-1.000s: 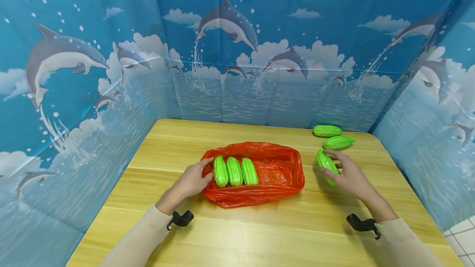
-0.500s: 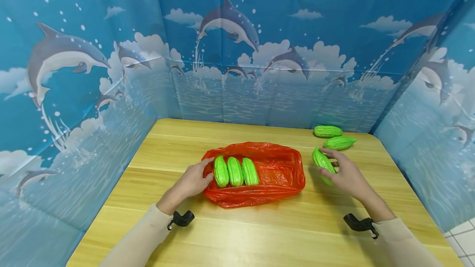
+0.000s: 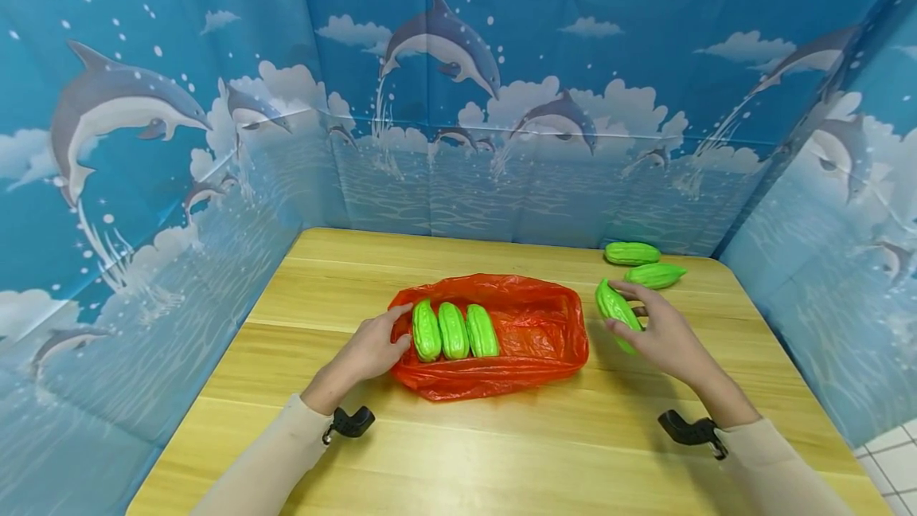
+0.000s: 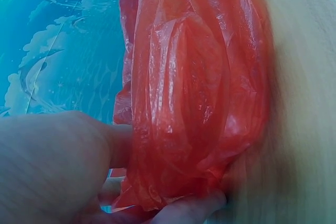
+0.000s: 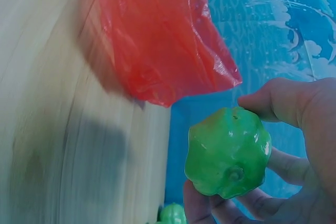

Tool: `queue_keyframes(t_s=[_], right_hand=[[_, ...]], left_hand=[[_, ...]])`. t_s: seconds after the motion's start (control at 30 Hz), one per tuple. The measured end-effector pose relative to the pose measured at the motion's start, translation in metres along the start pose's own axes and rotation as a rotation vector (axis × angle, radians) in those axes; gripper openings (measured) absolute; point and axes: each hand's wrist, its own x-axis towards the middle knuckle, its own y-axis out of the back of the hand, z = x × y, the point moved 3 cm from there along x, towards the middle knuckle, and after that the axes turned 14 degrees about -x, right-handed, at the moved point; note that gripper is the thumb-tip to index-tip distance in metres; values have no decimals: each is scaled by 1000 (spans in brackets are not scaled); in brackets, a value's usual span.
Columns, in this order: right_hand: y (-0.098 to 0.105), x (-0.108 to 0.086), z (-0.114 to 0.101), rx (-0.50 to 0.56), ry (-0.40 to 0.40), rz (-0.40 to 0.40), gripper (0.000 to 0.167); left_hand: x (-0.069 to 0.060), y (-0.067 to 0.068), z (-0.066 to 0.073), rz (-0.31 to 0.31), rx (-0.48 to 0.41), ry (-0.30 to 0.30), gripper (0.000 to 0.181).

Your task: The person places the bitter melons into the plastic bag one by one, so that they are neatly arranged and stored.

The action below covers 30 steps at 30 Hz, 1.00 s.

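A red plastic bag (image 3: 494, 381) lies opened out on the table, with three ridged green bitter melons side by side in its left half, one of them the middle melon (image 3: 454, 331). My left hand (image 3: 372, 350) grips the bag's left end; in the left wrist view its thumb and fingers are on the plastic (image 4: 178, 93). Right of the bag, my right hand (image 3: 662, 334) holds another bitter melon (image 3: 614, 307) between thumb and fingers. The right wrist view shows the held melon (image 5: 229, 153) end-on, raised off the table. Part of it is hidden by the fingers.
Two more bitter melons lie at the table's back right, a rear one (image 3: 632, 253) and a nearer one (image 3: 655, 275). A dolphin-print curtain (image 3: 458, 181) stands along the back and sides of the wooden table (image 3: 458, 460).
My right hand has carried its bitter melon a little to the left, closer to the bag. The left hand and the bag have stayed in place.
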Motion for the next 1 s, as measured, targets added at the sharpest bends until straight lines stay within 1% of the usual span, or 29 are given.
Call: queue_keyframes(t_s=[0.03,0.13,0.23,0.27,0.3,0.43,0.77,1.0], right_hand=[[-4,2,9,32,29,26,76],[-5,3,11,46,57,48,76],[-1,1,-1,39,34,38,75],[3,-1,-12,12,7,17,76],[4,-1,-16,1,-2,10,76],[8,-2,-31,-28,-15,3,75],[12,-4,-49,-9,2,3,73],[8,-3,-59,9,28,8,72]], left_hand=[[0,0,0,0,1,-2,67],[0,0,1,-2,5,-7,66],[0,0,1,-5,6,-9,66],[0,0,1,-7,6,-8,66],[0,0,1,-7,6,-7,66],[0,0,1,-7,-4,1,66],[0,0,5,-15,-3,7,66],[-1,1,6,-15,6,2,66]])
